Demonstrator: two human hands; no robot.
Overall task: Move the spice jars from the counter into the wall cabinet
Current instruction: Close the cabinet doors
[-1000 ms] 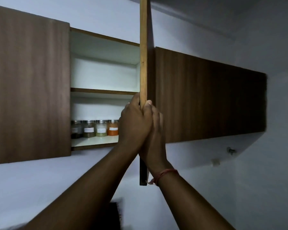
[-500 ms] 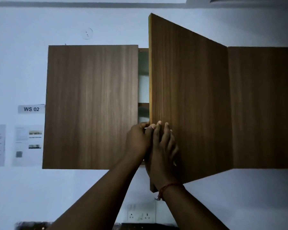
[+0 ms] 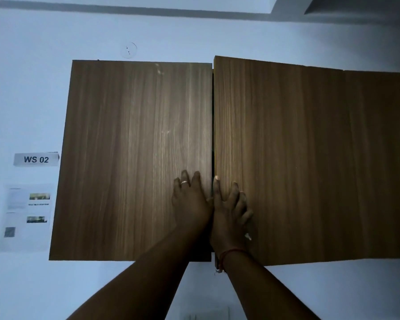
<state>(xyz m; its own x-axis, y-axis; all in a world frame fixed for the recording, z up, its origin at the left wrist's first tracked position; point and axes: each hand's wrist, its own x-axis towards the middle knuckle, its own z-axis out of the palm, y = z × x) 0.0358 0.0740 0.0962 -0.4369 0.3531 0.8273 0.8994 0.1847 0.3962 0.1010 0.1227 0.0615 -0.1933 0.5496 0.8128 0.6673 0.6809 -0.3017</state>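
A white label (image 3: 36, 159) on the wall left of the wall cabinet (image 3: 134, 158) reads "WS 02" in dark capitals; below it a printed sheet (image 3: 26, 218) carries small photographs and text too fine to read, with a dark square near its lower left; a faint circular mark (image 3: 128, 50) with small dots sits on the wall above the cabinet; the wall itself is pale, plain and dimly lit, with a darker band along the ceiling line. The cabinet fronts are brown wood-grain; the left door lies flat, while the middle door (image 3: 277, 158) stands slightly proud, a narrow dark gap showing between the two. The left hand (image 3: 191, 200) rests flat against the left door, fingers extended, a ring on one finger, holding nothing; the right hand (image 3: 230, 213) presses flat on the middle door beside the gap, fingers spread, empty, a red thread at the wrist. The spice jars are not visible; the doors conceal the interior.
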